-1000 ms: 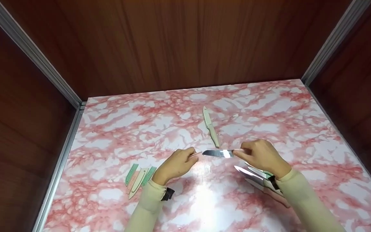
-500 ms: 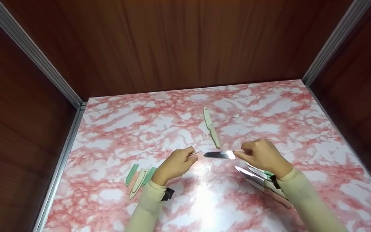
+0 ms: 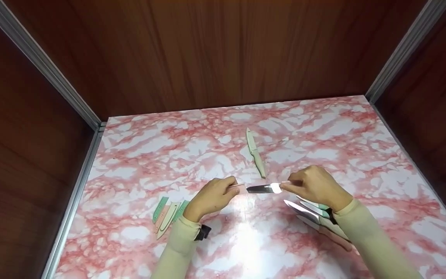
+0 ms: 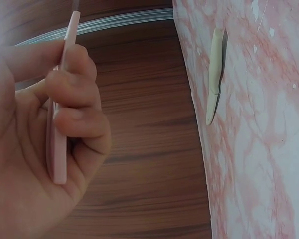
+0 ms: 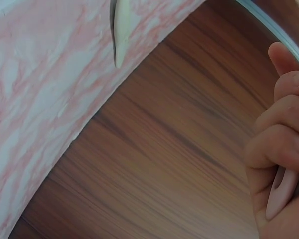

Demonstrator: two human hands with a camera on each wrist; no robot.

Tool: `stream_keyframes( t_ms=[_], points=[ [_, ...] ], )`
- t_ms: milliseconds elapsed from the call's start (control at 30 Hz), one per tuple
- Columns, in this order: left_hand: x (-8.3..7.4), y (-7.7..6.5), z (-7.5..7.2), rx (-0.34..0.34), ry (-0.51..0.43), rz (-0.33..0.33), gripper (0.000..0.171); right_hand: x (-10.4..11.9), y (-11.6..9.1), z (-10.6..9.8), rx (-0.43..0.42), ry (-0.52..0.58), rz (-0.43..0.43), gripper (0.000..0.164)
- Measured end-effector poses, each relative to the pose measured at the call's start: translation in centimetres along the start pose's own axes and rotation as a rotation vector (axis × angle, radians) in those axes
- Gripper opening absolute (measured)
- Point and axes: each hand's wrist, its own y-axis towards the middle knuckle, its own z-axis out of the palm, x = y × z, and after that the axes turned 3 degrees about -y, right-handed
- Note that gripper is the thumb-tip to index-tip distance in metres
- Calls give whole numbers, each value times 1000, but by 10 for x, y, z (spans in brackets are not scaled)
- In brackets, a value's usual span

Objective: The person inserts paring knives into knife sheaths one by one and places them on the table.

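My left hand (image 3: 213, 195) grips a pink knife sheath (image 4: 61, 167), its fingers curled round it in the left wrist view. In my right hand (image 3: 314, 188) is a kitchen knife, its pink handle (image 5: 283, 194) against the palm. Its bare blade (image 3: 263, 188) points left, with the tip right at the mouth of the sheath. Behind the hands, a cream knife (image 3: 256, 155) in a matching cream sheath lies on the table. Part of the pink handle is hidden by the right fingers.
Several sheaths, green (image 3: 160, 207), pink and cream (image 3: 168, 219), lie beside the left forearm. Bare-bladed knives (image 3: 304, 211) with green, cream and pink handles lie under the right wrist. Brown wood-grain panels (image 3: 223, 54) enclose the marbled table (image 3: 138, 170) at back and sides.
The blade has shifted and tilted slightly, its tip staying close to the sheath mouth. Both hands keep their grips and hardly move; the things on the table lie as before.
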Motion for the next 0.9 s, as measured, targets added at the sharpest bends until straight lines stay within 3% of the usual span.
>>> stream_keyframes(
  t_ms=[400,900],
  points=[
    [-4,2,1,26,14,-10,19,1,0,4,23,-3,-39,40],
    [-7,7,10,38,10,7,19,3,4,7,71,27,-13,38]
  ],
)
